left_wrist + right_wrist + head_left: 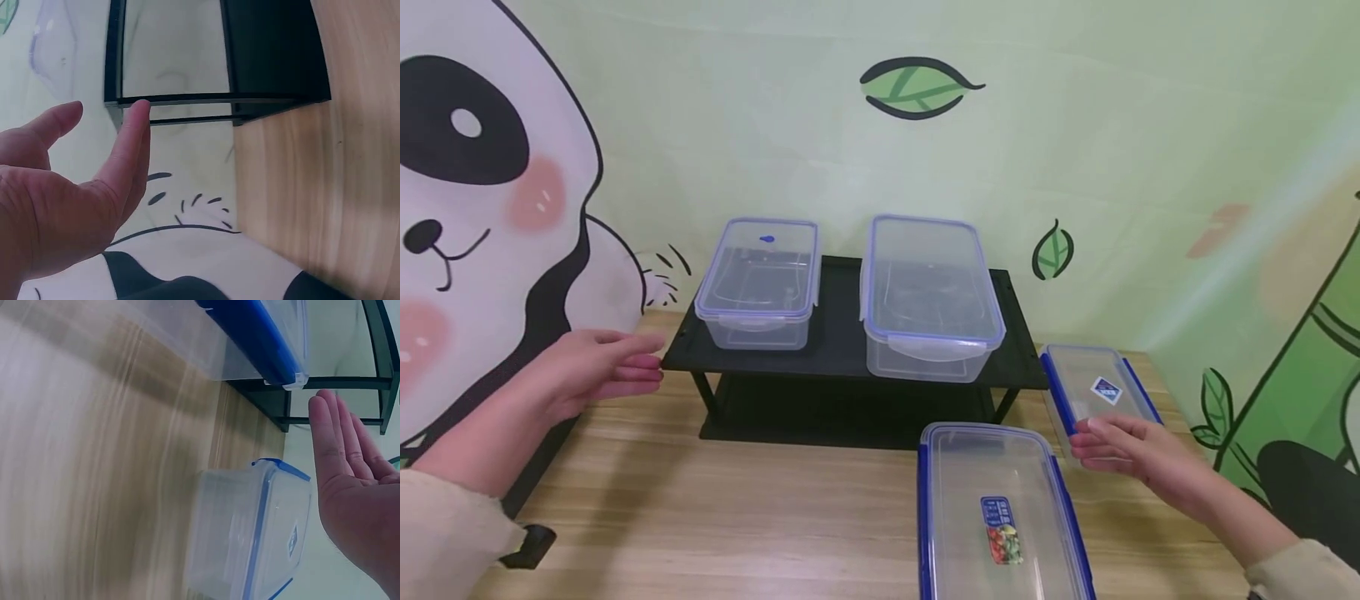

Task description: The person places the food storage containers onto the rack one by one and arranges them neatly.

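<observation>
My left hand has straight fingers and holds nothing. Its fingertips are by the left end of a black two-level rack; whether they touch it I cannot tell. In the left wrist view, a finger overlaps the rack's end bar. My right hand, also empty with fingers extended, hovers over a lidded clear food container with blue clips. To that hand's left, a larger blue-clipped container stands on the table. The right wrist view shows the straight fingers apart from both containers.
Two clear containers with pale blue-rimmed lids, a smaller one and a larger one, sit on the rack's upper level. The rack stands on a wood-grain table against a panda-and-leaf printed backdrop. A black object lies near the left sleeve.
</observation>
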Demonstrator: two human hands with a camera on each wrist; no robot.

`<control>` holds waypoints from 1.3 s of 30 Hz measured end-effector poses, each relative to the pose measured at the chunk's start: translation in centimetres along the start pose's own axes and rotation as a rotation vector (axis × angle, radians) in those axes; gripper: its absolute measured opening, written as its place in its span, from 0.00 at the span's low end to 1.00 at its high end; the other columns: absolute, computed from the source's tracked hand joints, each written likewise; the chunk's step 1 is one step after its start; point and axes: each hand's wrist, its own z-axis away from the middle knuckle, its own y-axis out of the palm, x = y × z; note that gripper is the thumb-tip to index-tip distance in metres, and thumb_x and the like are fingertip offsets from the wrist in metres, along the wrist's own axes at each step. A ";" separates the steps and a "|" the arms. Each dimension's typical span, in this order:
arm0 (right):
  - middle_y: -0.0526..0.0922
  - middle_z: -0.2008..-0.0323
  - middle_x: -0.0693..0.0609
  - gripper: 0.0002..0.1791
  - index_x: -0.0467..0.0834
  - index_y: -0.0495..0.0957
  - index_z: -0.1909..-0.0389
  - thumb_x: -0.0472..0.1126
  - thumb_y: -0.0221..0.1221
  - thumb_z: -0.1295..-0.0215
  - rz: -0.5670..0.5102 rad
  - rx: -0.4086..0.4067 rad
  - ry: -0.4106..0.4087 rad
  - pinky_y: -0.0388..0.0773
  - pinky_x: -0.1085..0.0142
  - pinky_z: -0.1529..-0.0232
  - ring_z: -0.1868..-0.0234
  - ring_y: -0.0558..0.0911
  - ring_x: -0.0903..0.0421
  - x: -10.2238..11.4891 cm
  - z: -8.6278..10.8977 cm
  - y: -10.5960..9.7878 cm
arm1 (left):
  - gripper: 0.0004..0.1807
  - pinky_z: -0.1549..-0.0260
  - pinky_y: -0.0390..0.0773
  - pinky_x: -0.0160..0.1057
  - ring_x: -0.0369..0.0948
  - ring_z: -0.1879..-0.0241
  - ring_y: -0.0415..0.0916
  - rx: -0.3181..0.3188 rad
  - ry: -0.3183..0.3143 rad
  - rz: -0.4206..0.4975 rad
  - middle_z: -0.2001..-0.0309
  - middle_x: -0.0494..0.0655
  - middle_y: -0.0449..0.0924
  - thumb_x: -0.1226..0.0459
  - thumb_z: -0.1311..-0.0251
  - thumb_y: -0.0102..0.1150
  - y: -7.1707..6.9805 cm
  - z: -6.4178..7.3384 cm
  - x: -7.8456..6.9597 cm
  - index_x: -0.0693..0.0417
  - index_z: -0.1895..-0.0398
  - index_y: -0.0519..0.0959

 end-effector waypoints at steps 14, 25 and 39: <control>0.83 0.38 0.33 0.33 0.22 0.65 0.29 0.50 0.46 0.11 -0.015 0.042 0.097 0.86 0.62 0.41 0.40 0.86 0.44 -2.5 0.8 0.2 | 0.15 0.54 0.91 0.40 0.42 0.60 0.90 0.133 -0.014 0.497 0.61 0.49 0.88 0.61 0.17 0.51 0.9 -1.9 3.0 0.45 0.62 0.87; 0.83 0.38 0.33 0.33 0.21 0.66 0.30 0.50 0.46 0.11 -0.096 0.149 0.168 0.85 0.54 0.37 0.40 0.86 0.43 -4.3 1.5 0.8 | 0.14 0.56 0.90 0.36 0.40 0.62 0.89 0.120 -0.042 0.573 0.63 0.48 0.89 0.65 0.19 0.53 1.6 -1.9 2.9 0.50 0.64 0.86; 0.87 0.42 0.45 0.20 0.38 0.81 0.37 0.44 0.45 0.11 -0.359 0.311 0.195 0.85 0.55 0.37 0.42 0.87 0.49 -6.0 2.2 2.3 | 0.15 0.57 0.90 0.35 0.39 0.63 0.90 0.104 -0.051 0.574 0.64 0.48 0.90 0.66 0.19 0.53 1.8 -2.0 2.8 0.51 0.65 0.86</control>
